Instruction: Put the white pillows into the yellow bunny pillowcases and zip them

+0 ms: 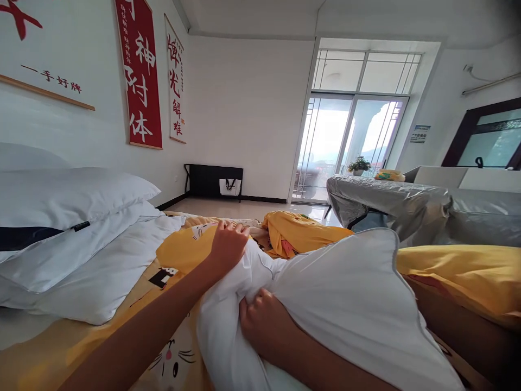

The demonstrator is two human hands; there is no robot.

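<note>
A white pillow (337, 282) with a thin piped edge lies bunched in front of me. My left hand (230, 244) is closed over its far left end, knuckles up. Nearer to me, my right hand (264, 320) grips a gathered fold of the same pillow in a fist. Part of the pillow is hidden under my right forearm. Beneath is a yellow bedsheet (175, 347) printed with cat faces. Just beyond my hands lies a crumpled yellow printed cloth (305, 233).
Several white pillows (81, 255) are piled at the left. More yellow fabric (459, 271) rests over a bare limb at the right. A plastic-covered table (382, 193) stands behind, with a potted plant (358, 165). A black folded frame (203, 182) leans on the far wall.
</note>
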